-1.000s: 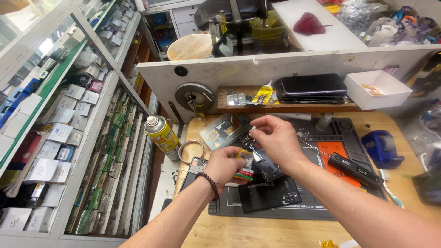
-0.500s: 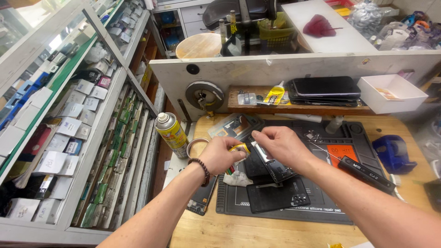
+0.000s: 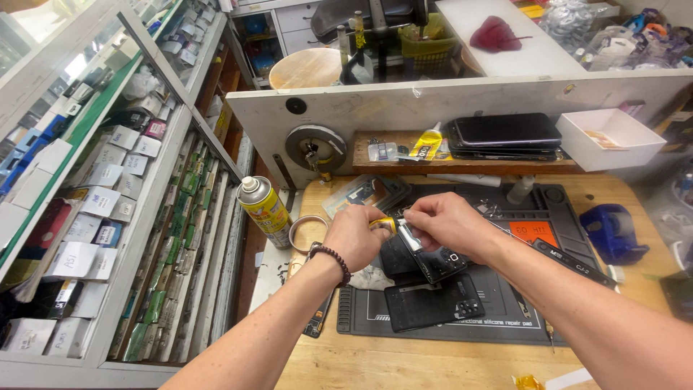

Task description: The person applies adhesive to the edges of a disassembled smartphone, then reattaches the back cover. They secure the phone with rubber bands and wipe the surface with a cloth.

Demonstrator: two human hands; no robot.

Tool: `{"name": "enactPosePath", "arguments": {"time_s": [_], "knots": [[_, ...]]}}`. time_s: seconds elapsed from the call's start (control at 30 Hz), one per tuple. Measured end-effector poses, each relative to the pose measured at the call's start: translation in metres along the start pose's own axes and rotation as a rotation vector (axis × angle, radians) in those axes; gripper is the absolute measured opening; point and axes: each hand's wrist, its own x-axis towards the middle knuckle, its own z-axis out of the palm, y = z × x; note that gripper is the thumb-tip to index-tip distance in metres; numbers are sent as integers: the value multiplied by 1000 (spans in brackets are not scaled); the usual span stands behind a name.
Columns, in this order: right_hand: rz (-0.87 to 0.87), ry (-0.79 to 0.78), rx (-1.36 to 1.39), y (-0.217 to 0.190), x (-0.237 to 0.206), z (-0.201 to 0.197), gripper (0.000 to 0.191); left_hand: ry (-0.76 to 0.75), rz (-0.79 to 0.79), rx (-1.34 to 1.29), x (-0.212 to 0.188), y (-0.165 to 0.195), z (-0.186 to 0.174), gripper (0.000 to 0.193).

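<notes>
A dark phone part [image 3: 432, 261] is held above the black repair mat [image 3: 505, 318], near the middle of the wooden counter [image 3: 375, 361]. It is tilted, its upper end raised towards the hands. The left hand [image 3: 355, 235], with a bead bracelet [image 3: 333, 258] at the wrist, is closed into a loose fist, and a small yellow object [image 3: 383, 222] is pinched in its grip; what that object is cannot be told. The right hand [image 3: 444, 222] is curled over the upper end of the phone part, its grip pressed together there, the fingertips meeting the left hand's just beside the yellow object.

Flat on the mat, below the held part, a second dark phone body [image 3: 432, 305] is seen. A black tool [image 3: 574, 261] lies on the right half of the mat, beside an orange patch [image 3: 533, 232]. A crumpled white cloth [image 3: 372, 278] sits at the mat's left edge.

At the left edge of the counter a yellow spray can [image 3: 264, 209] stands upright, with a roll of clear tape [image 3: 307, 235] just beside it. A blue tape dispenser [image 3: 610, 232] rests towards the right edge. On the low wooden shelf [image 3: 361, 155] at the back edge, a stack of dark phones [image 3: 505, 136] and a yellow tube [image 3: 427, 144] are laid, and a white tray [image 3: 608, 139] stands to their right. Glass shelves with small boxes [image 3: 94, 209] run along the left side.
</notes>
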Motion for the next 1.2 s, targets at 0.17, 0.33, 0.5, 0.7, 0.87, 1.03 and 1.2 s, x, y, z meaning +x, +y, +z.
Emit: {"name": "enactPosePath", "arguments": {"time_s": [0.17, 0.33, 0.5, 0.7, 0.87, 1.03, 1.2], "knots": [[106, -77, 36, 5, -4, 0, 42, -19, 76, 21, 0, 1, -2, 25], [51, -32, 61, 14, -15, 0, 31, -63, 66, 58, 2, 9, -4, 29], [220, 76, 272, 30, -34, -8, 47, -38, 169, 106, -1, 32, 13, 26], [95, 136, 265, 52, -63, -34, 21, -147, 139, 109, 4, 62, 38, 26], [157, 204, 247, 59, -66, -46, 47, -159, 138, 39, 11, 77, 53, 27], [153, 213, 297, 71, -56, -49, 37, -217, 89, 55, 18, 80, 59, 32], [190, 424, 377, 111, -47, -102, 27, -217, 29, -114, 30, 69, 73, 73]]}}
